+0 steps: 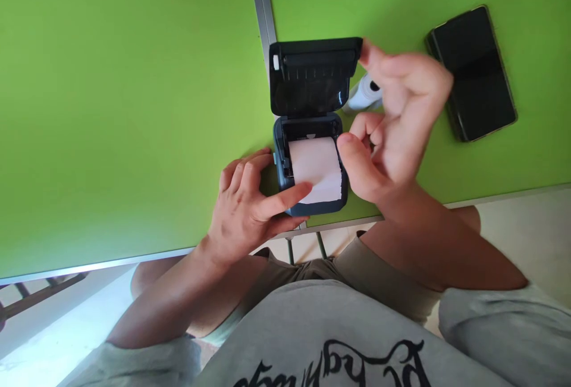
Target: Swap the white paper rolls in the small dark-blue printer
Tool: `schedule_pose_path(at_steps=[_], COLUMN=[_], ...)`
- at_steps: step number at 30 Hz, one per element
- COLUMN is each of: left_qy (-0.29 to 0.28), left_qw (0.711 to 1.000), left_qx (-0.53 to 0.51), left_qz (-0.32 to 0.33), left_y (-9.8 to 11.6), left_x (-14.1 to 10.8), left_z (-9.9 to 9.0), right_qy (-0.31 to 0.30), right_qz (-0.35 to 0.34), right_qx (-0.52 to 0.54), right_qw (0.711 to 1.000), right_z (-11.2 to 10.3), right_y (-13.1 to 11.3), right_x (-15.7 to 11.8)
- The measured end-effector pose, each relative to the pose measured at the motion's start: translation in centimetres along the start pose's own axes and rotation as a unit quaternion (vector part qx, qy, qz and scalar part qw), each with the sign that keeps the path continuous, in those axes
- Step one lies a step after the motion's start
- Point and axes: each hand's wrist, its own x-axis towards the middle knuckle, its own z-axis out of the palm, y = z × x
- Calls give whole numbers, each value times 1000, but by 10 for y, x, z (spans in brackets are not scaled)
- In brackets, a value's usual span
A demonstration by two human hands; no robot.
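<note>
A small dark-blue mini thermal printer (312,208) sits at the table's front edge with its black lid (310,93) flipped up. White paper (316,164) from the roll inside hangs over the front, its edge jagged. My left hand (250,203) is closed around the printer's left side and front, index fingertip pressing on the paper. At the lid's upper right corner rests the index fingertip of my right hand (392,119); its thumb is by the printer's right edge and the other fingers are curled. Partly hidden behind this hand lies a white paper roll (363,94).
A black smartphone (479,75) lies to the right, apparently on top of a dark object. The green table (134,107) has a grey metal seam (262,0) running away behind the printer. My legs are below the table's front edge.
</note>
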Motion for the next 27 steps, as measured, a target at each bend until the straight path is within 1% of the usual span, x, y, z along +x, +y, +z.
schedule_pose_path(at_steps=[1, 3, 4, 5, 7, 11, 14, 16, 20, 23, 27], left_qy=[-1, 0, 1, 1, 3, 19, 11, -1, 2, 5, 9], left_qw=[1000, 1000, 1000, 1000, 1000, 1000, 1000, 1000, 1000, 1000, 1000], left_qx=[1, 4, 5, 7, 7, 2, 15, 18, 0, -3, -4], left_qz=[0, 2, 3, 5, 6, -6, -17, -16, -15, -18, -25], left_y=[0, -1, -1, -1, 0, 1, 3, 3, 3, 3, 4], left_x=[0, 1, 1, 1, 1, 2, 3, 4, 5, 4, 5], left_z=[0, -1, -1, -1, -1, 0, 0, -1, -1, 0, 0], right_qy=[39, 128, 148, 153, 128, 38, 13, 0, -51, -94, -125], right_qz=[1, -6, -17, -28, -31, -1, -4, 10, 48, 33, 0], right_qx=[36, 117, 144, 160, 163, 123, 87, 95, 113, 123, 124], right_qw=[999, 985, 978, 975, 978, 992, 996, 995, 991, 987, 984], right_z=[2, 5, 6, 7, 7, 1, -1, -3, -7, -13, -17], right_y=[1, 4, 5, 6, 6, 1, 1, 3, 5, 6, 11], right_x=[2, 5, 6, 7, 8, 9, 11, 13, 14, 15, 16])
